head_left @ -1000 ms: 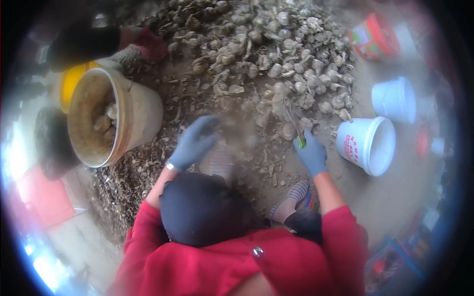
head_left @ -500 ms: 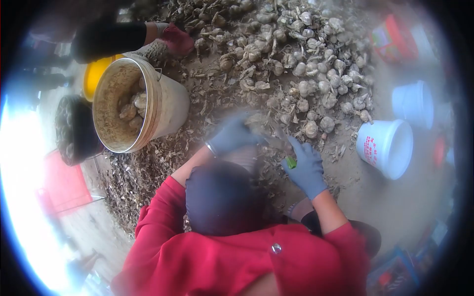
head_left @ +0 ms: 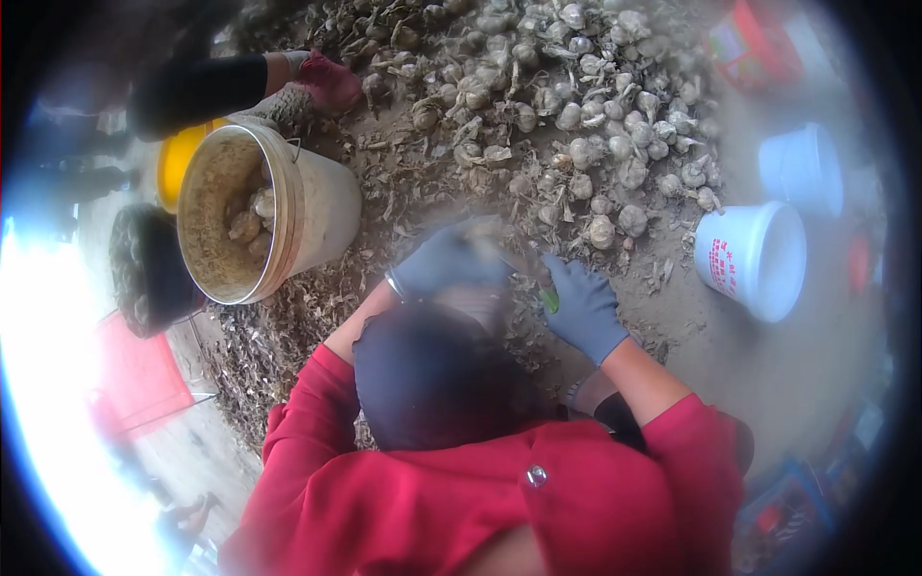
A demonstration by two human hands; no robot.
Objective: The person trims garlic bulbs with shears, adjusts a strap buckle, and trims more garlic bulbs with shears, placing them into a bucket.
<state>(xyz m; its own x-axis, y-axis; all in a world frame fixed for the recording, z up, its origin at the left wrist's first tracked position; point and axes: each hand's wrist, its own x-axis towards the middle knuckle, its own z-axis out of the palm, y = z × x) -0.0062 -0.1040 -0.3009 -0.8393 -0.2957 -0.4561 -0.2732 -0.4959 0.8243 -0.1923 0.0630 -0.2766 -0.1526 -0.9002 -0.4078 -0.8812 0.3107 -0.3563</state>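
My left hand (head_left: 449, 264), in a grey glove, is closed around a pale, blurred garlic bulb (head_left: 488, 232). Also gloved in grey, my right hand (head_left: 582, 309) grips a knife by its green handle (head_left: 549, 300). The blade is smeared and points up and left, close to the garlic; whether they touch I cannot tell. Just beyond both hands spreads a heap of dried garlic bulbs (head_left: 615, 144) with stems, lying on dirt. A dark rounded surface (head_left: 432, 379) hides what is under my left wrist.
A dirty white bucket (head_left: 327, 206) with some garlic inside lies tilted at left, beside a yellow bucket (head_left: 178, 163). White buckets (head_left: 725, 254) and a red one (head_left: 754, 48) stand at right. Another person's leg and red-covered foot (head_left: 328, 84) reach in at upper left. Dry husks (head_left: 288, 336) litter the ground.
My right hand has moved left with the knife, nearer to my left hand, and its finger has drawn in. My left hand keeps its hold. The view has shifted slightly.
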